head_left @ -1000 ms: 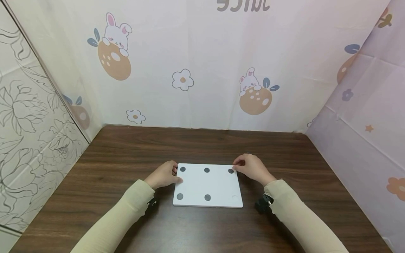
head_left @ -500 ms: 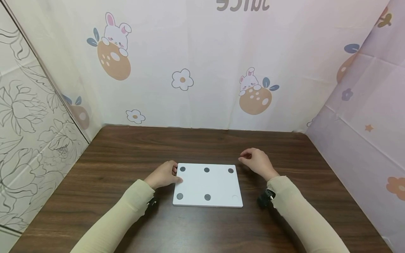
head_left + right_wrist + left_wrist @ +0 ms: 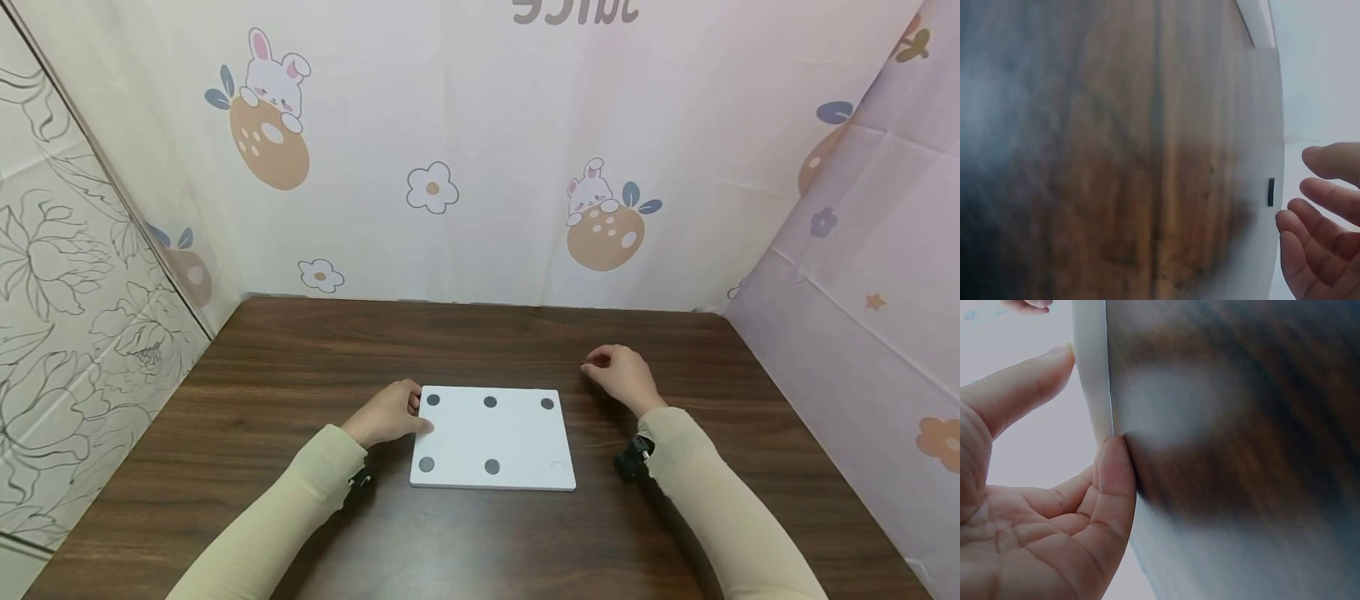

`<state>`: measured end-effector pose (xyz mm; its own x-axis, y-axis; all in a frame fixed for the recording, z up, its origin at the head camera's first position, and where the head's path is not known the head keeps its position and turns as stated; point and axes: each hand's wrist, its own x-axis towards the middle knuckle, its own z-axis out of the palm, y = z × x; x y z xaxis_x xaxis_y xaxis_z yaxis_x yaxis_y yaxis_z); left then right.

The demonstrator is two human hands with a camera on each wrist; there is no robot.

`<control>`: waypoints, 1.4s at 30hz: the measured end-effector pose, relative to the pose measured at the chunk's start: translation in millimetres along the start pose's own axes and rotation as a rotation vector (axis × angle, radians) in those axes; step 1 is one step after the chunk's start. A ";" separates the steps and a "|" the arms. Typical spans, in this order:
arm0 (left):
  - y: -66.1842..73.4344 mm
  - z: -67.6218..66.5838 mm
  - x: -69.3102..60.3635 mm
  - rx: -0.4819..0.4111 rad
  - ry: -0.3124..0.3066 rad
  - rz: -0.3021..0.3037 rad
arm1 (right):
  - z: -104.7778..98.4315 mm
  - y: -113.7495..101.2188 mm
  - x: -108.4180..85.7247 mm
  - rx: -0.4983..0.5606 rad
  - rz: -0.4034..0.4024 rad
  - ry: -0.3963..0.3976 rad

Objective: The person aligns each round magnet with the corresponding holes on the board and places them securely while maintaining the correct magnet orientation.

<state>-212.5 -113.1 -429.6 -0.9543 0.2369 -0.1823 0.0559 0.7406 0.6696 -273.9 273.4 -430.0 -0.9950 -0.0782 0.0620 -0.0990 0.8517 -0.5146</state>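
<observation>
A white rectangular board point(image 3: 491, 437) lies flat on the table, with several dark round discs point(image 3: 491, 402) along its far and near sides. At its near right corner a pale round outline point(image 3: 557, 468) shows instead of a dark disc. My left hand point(image 3: 386, 414) grips the board's left edge, thumb on top and fingertips low against the side. Beyond the board's far right corner, my right hand point(image 3: 621, 377) hovers apart from it, fingers loosely curled. In the right wrist view, a small black piece point(image 3: 1271, 192) is near those fingertips; the hand appears to hide it from the head view.
The dark wood table point(image 3: 480, 550) has a patterned curtain point(image 3: 480, 233) at its back edge and another at the right. Floral panels point(image 3: 90, 317) border the left. A black wrist camera point(image 3: 633, 458) sits below the right sleeve.
My right hand has left the board's far right corner and moved away to the right and farther back. The left hand and the board have stayed in place.
</observation>
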 end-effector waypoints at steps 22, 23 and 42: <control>1.0 0.2 0.0 0.002 0.005 0.005 | 0.1 8.3 19.1 -0.062 0.050 -0.068; 1.0 0.2 -0.2 0.001 0.004 0.004 | 0.4 8.4 19.9 -0.062 0.051 -0.070; 1.2 0.2 -0.8 0.007 0.005 0.001 | -0.5 6.9 20.9 -0.086 0.066 -0.066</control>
<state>-211.6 -112.3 -428.7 -0.9557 0.2346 -0.1779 0.0591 0.7447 0.6647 -295.4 277.9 -431.9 -0.9983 -0.0523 -0.0268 -0.0351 0.8972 -0.4402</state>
